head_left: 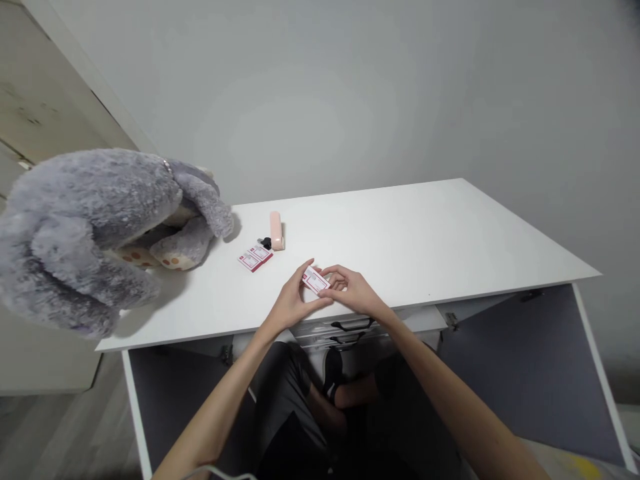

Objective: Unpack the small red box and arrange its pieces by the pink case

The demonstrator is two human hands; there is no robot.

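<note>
A small white and red box (pixel 316 280), likely a box of staples, is held between both hands just above the front part of the white desk. My left hand (pixel 295 298) grips its left end, fingers behind and thumb along the near side. On the right end, my right hand (pixel 350 290) pinches it with thumb and fingertips. Two similar white and red boxes (pixel 255 257) lie side by side on the desk, left of my hands. Behind them stands a pink stapler (pixel 277 231), with a small black object (pixel 265 243) beside it.
A large grey plush toy (pixel 100 220) covers the left end of the white desk (pixel 390 233). A grey wall (pixel 320 100) rises behind. Below the front edge are drawers with black handles (pixel 353 326) and open cabinet doors (pixel 530 367) on both sides.
</note>
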